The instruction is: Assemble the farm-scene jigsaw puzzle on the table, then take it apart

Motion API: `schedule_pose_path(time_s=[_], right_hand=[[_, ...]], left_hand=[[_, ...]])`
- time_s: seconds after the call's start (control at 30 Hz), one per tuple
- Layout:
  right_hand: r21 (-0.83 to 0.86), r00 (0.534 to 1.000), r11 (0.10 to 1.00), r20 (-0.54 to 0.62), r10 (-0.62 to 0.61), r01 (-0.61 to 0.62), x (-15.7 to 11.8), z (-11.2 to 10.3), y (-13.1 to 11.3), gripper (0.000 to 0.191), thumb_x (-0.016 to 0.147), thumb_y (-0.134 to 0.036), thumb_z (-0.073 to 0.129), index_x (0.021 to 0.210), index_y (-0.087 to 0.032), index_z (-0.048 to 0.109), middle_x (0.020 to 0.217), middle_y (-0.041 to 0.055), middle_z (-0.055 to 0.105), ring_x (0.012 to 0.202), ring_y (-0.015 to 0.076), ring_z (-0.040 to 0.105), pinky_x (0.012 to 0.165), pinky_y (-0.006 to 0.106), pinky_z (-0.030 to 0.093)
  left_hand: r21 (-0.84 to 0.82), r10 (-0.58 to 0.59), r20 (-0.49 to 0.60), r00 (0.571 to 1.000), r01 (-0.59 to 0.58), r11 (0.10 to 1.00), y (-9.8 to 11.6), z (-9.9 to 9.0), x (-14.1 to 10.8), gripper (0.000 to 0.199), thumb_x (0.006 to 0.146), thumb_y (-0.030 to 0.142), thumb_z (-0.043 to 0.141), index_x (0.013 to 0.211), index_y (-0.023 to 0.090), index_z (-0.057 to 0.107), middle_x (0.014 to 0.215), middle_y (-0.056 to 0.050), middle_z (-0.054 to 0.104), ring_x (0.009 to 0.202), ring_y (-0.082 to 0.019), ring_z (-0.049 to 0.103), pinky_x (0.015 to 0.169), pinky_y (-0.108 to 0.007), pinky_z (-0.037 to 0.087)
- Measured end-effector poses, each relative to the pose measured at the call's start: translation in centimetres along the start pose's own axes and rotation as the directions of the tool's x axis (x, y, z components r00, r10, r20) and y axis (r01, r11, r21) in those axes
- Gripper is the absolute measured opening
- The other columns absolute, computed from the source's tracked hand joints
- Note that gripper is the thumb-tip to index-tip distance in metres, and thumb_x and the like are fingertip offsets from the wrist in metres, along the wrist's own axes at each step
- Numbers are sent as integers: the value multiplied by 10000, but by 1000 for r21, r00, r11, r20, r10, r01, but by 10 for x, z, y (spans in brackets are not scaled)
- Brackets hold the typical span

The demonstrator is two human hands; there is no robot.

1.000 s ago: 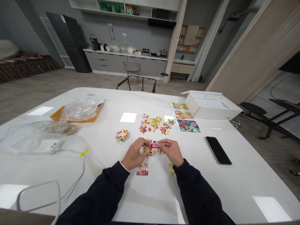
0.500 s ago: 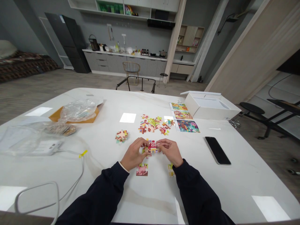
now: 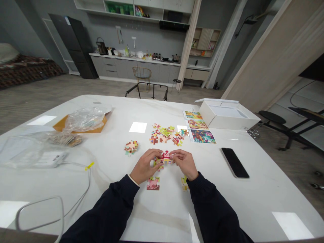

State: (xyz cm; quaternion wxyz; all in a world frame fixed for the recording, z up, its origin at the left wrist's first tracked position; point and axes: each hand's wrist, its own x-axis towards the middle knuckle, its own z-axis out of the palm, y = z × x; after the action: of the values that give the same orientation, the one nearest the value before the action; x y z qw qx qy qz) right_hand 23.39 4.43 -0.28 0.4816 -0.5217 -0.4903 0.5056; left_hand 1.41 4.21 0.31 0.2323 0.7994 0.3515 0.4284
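Between my two hands is a red barn puzzle piece [image 3: 166, 155], above some joined colourful pieces. My left hand [image 3: 146, 163] pinches puzzle pieces at the left side, its fingers partly covering them. The fingertips of my right hand [image 3: 184, 162] grip the right edge of the red barn piece. Below my left hand lies a pink puzzle piece [image 3: 153, 184]. A yellow-green piece [image 3: 184, 184] is beside my right wrist, partly hidden by the sleeve. Loose puzzle pieces [image 3: 164, 134] are spread beyond my hands, and a small pile of pieces [image 3: 131, 146] sits to the left.
Picture cards [image 3: 202, 136] lie by a white open box [image 3: 229, 114] at the back right. A black phone [image 3: 235, 162] is at the right. Plastic bags [image 3: 83, 119], an orange tray [image 3: 59, 125] and a white cable [image 3: 83, 194] occupy the left side of the white table [image 3: 157, 219].
The red barn piece has shifted slightly right and up between my fingers. My hands have barely moved.
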Motion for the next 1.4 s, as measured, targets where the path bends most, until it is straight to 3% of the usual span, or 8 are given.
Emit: schedule_pose_path(time_s=[0.4,0.6,0.73,0.93,1.03,1.2,1.3,1.4], right_hand=[[-32,1000,999,7,24,-23,-2,1,-7,401,668,-488,854,860,-151,753,616,34,711,524,150,609,514,263,449],[17,1000,1000,-8,-10,10,-2,1,-10,506,752,-580,785,1010,-157,681,709,79,753,522,157,602,489,266,418],[27,1000,1000,-3,-13,13,0,-1,-8,483,803,-585,728,1011,-154,661,730,86,755,523,148,595,500,264,417],[-150,999,988,22,-46,49,-1,0,-1,356,849,-508,687,950,-167,674,727,57,727,591,161,617,576,288,480],[-319,990,938,81,-115,135,-4,2,3,346,866,-427,690,1110,-184,661,824,41,727,674,168,635,636,296,511],[-536,913,747,327,-245,393,-8,2,5,367,870,-305,733,1220,-220,662,1044,70,713,808,191,639,814,368,547],[-532,823,642,470,-319,552,-10,4,5,332,897,-309,743,1218,-235,705,1167,104,696,1051,251,636,985,432,510],[-526,776,587,534,-335,615,-12,7,4,302,918,-346,736,1210,-268,741,1277,111,675,1182,279,600,1071,463,470]], left_hand=[[31,42,36,998,-43,999,-4,0,0,125,888,256,754,1002,226,712,1173,-105,721,1113,-241,668,973,-432,567],[60,33,-33,999,-31,998,-3,-1,1,185,886,313,766,1032,227,690,1132,-105,737,1088,-250,680,956,-453,577],[103,-39,-153,988,55,993,-2,-3,1,169,915,316,733,1048,225,683,1152,-102,728,1092,-247,677,893,-421,590],[142,-96,-277,956,140,980,-3,-5,2,154,942,310,693,1077,236,693,1213,-101,704,1114,-258,660,783,-384,591],[167,-89,-276,957,139,976,-4,-5,1,152,957,298,670,1097,250,705,1222,-93,699,1156,-263,643,838,-409,595],[190,-91,-252,963,141,972,-8,-5,-1,171,968,287,649,1126,271,710,1239,-84,684,1180,-269,628,962,-469,568],[193,-99,-234,967,146,970,-12,-2,-2,188,971,273,641,1148,273,705,1250,-76,676,1176,-263,622,990,-473,554],[236,-95,-194,976,140,962,-22,2,-1,213,972,243,631,1174,266,695,1247,-75,673,1158,-262,615,1006,-485,541]])
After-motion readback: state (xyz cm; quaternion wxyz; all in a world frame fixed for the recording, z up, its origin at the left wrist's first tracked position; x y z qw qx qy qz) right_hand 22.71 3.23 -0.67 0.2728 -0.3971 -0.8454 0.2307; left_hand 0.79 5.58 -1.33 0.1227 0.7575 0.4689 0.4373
